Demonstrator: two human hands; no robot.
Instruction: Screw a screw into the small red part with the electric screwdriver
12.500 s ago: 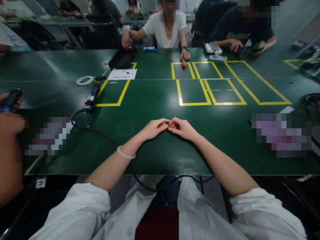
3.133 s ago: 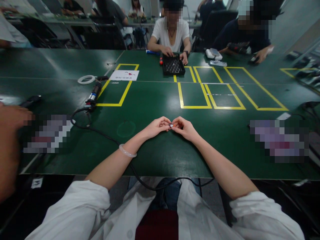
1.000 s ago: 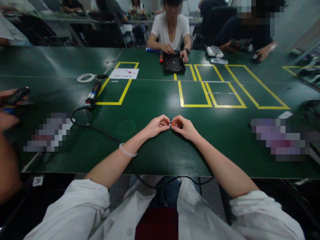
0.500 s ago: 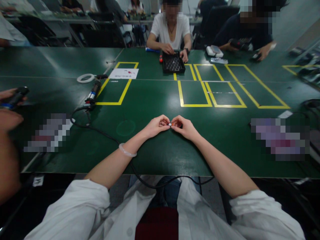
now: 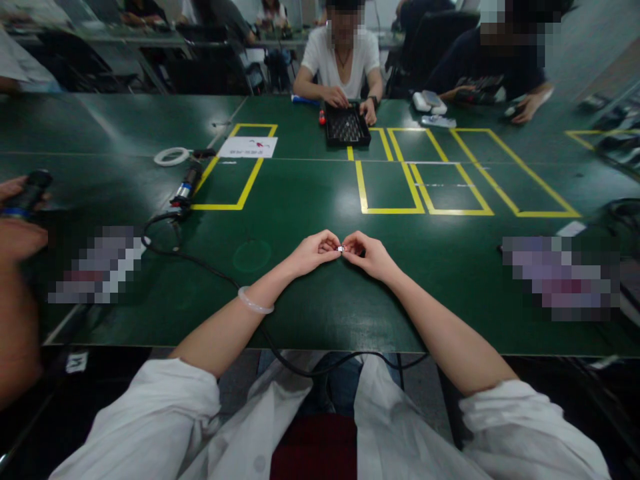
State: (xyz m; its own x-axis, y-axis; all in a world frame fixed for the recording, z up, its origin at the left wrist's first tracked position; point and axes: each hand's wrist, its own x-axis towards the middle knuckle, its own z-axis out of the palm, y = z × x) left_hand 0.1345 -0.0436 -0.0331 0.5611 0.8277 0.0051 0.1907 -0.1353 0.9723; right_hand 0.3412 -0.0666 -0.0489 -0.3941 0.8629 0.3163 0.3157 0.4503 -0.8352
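Observation:
Between my two hands is a tiny part, pale and shiny with a bit of red; its kind is too small to make out. My left hand pinches its left side between thumb and fingertips. From the other side, my right hand pinches it in the same way, so the fingertips of both hands nearly meet. Both hands are over the green table, in front of my body. The fingers cover most of the small part.
A black cable runs from a cylindrical tool under my left forearm to the table edge. Yellow tape outlines mark the table. Opposite, a person handles a black tray. A white card lies left of it. Another person's hand is at far left.
My hands stay in place, still pinching the small part, which now looks paler and less orange. At far left and far right, other people's hands have shifted slightly.

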